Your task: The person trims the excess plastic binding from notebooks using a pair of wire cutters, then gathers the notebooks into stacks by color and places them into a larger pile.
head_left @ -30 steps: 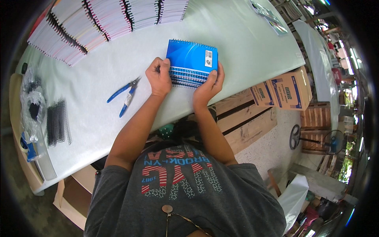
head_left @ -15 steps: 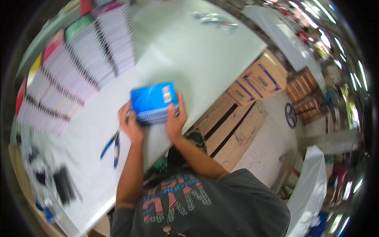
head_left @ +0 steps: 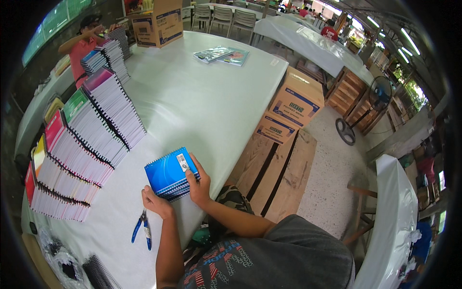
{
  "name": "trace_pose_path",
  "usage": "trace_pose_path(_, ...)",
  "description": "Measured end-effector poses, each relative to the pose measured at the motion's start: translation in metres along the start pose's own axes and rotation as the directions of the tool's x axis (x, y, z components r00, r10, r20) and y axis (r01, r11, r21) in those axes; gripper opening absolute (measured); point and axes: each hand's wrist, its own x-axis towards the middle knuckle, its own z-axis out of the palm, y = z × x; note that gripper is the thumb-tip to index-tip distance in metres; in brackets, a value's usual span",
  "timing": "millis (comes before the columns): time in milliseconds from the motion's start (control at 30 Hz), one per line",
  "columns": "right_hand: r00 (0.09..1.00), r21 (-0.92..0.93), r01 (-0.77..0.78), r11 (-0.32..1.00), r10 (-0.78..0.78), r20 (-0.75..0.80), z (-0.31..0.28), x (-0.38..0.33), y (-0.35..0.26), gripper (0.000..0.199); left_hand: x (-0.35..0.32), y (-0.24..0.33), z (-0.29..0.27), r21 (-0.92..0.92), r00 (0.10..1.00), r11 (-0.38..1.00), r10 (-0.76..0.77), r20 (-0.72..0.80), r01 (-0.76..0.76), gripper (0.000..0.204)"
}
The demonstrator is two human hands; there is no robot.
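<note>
The stack of blue notebooks (head_left: pixel 166 172) is over the white table (head_left: pixel 207 111), long axis running near-left to far-right, top spiral edge facing away. The right hand (head_left: pixel 199 185) clasps its right end, thumb on top; the left hand (head_left: pixel 158 202) curls at the near-left corner, hold unclear.

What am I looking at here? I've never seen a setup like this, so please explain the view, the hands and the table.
There is no robot. A person wears a wide fisheye camera on the head, looking down, so edges bend toward the rim. The right hand grips a stack of blue spiral notebooks above the table; the left hand is at its near left corner, its grip hard to tell. On the table lie blue-handled pliers and black coils, with tall stacks of coil-bound books to the left.
</note>
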Motion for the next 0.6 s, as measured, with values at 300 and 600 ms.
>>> trace_pose_path(300, 0.992, -0.058, 0.092, 0.994, -0.096, -0.086, 0.011, -0.006, -0.002, 0.048, 0.021, -0.013, 0.0, -0.011, 0.995, 0.997, 0.082, 0.063, -0.081, 0.037)
trace_pose_path(600, 0.914, -0.238, 0.394, 0.888, -0.406, -0.003, -0.011, 0.016, -0.053, 0.067, 0.016, 0.069, -0.112, 0.85, 0.883, 0.247, 0.065, 0.464, -0.465, 0.053)
